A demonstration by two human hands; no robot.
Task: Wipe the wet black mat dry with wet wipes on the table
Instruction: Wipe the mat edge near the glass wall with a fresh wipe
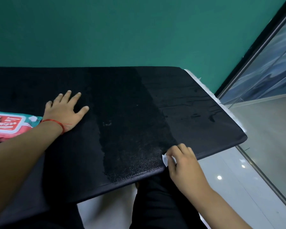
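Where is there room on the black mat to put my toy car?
The black mat is bare in the middle, between the left hand and the right hand, and along the green wall. Crowded: the left side by the wipes pack, and the near edge at the wipe.

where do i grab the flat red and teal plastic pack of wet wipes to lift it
Likely across its width near the teal right end, from above: the red and teal plastic pack of wet wipes lies flat on the black mat, so only its top and edges are open. The left hand rests flat right beside that end.
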